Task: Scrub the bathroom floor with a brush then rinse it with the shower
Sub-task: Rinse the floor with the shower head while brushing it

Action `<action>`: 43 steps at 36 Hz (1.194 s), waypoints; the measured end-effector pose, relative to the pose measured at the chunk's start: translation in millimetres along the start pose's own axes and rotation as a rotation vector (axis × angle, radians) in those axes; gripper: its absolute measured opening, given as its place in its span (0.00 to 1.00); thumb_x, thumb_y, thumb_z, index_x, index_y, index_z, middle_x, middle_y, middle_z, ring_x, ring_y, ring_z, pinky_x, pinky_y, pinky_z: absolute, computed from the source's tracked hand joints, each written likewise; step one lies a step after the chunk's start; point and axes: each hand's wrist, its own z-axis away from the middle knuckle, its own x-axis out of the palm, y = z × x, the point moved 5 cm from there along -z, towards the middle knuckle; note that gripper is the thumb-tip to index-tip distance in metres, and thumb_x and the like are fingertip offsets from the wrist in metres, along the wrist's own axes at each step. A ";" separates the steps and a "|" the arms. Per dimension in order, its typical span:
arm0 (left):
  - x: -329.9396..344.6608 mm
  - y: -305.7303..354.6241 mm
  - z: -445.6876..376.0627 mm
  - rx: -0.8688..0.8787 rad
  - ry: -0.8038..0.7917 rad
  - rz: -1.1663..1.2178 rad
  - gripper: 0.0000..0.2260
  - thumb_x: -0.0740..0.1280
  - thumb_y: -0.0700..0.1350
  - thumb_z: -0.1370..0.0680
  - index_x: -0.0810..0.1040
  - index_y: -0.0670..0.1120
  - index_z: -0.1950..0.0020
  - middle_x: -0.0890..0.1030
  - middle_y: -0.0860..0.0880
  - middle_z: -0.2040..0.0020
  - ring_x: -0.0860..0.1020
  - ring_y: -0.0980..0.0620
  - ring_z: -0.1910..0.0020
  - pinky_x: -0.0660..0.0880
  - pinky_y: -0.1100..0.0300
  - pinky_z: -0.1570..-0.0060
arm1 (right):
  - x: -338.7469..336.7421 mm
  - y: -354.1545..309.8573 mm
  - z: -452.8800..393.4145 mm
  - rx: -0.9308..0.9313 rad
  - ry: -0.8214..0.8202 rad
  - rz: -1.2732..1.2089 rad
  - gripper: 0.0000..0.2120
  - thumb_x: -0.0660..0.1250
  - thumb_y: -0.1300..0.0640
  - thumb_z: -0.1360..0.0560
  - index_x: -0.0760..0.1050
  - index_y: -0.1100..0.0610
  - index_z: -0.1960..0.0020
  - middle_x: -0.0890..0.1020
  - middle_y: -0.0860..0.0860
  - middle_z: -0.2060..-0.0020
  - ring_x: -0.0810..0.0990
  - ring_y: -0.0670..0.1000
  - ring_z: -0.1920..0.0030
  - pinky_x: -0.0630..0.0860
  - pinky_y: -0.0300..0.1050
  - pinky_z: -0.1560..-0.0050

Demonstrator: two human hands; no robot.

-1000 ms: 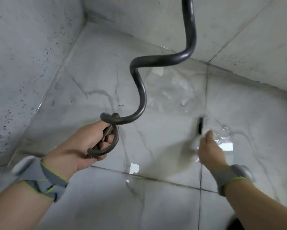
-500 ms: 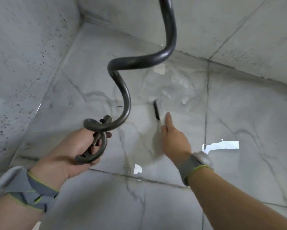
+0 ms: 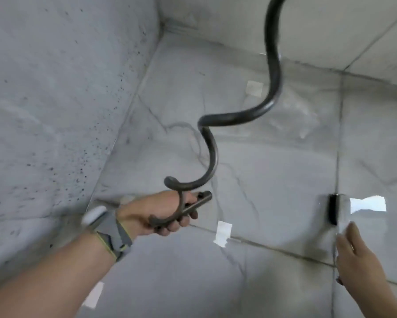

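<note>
My left hand (image 3: pixel 167 216) grips a slim dark metal shower handset (image 3: pixel 198 203), its tip pointing right over the wet marble floor (image 3: pixel 273 180). Its dark hose (image 3: pixel 212 154) loops up from my hand and leaves the frame at the top. At the right, my right hand (image 3: pixel 355 255) holds the pale, motion-blurred handle of a scrubbing brush, with a finger laid along it. The brush's black bristle head (image 3: pixel 333 210) presses on the floor beside a tile joint. No water is visibly coming from the handset.
A speckled grey wall (image 3: pixel 55 111) rises on the left and a tiled wall (image 3: pixel 330 26) at the back; they meet in a corner. Bright light reflections lie on the wet tiles.
My right hand has swept the brush from the middle of the floor to the right. My left hand keeps its grip on the handset, which now points more to the right.
</note>
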 end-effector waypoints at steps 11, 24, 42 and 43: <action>-103.5 -3.4 19.5 0.035 0.217 0.022 0.19 0.54 0.56 0.15 0.75 0.42 0.45 0.68 0.50 0.72 0.60 0.55 0.81 0.56 0.68 0.79 | 28.4 -51.9 9.7 -0.038 -0.005 -0.294 0.29 0.55 0.31 0.29 0.61 0.30 0.27 0.68 0.42 0.51 0.66 0.47 0.50 0.70 0.51 0.46; 52.5 18.7 -18.5 0.008 -0.096 -0.235 0.16 0.56 0.55 0.17 0.76 0.45 0.47 0.71 0.52 0.72 0.64 0.55 0.78 0.56 0.65 0.77 | 26.8 -31.0 49.2 0.059 -0.006 -0.589 0.27 0.60 0.36 0.26 0.64 0.30 0.28 0.69 0.42 0.47 0.68 0.45 0.46 0.71 0.55 0.35; 81.3 42.6 -28.4 0.032 -0.098 -0.059 0.18 0.57 0.54 0.18 0.78 0.42 0.45 0.70 0.51 0.71 0.62 0.55 0.78 0.54 0.66 0.76 | 83.5 -22.2 120.0 -0.155 -0.342 0.200 0.30 0.52 0.41 0.17 0.35 0.26 0.26 0.79 0.45 0.45 0.80 0.48 0.47 0.73 0.44 0.52; 70.5 40.6 -24.5 0.033 -0.073 -0.034 0.18 0.57 0.55 0.17 0.78 0.41 0.45 0.70 0.50 0.71 0.61 0.55 0.78 0.54 0.67 0.77 | 84.6 -25.4 117.3 -0.217 -0.393 0.293 0.30 0.51 0.40 0.17 0.32 0.25 0.27 0.77 0.45 0.44 0.79 0.50 0.46 0.73 0.47 0.51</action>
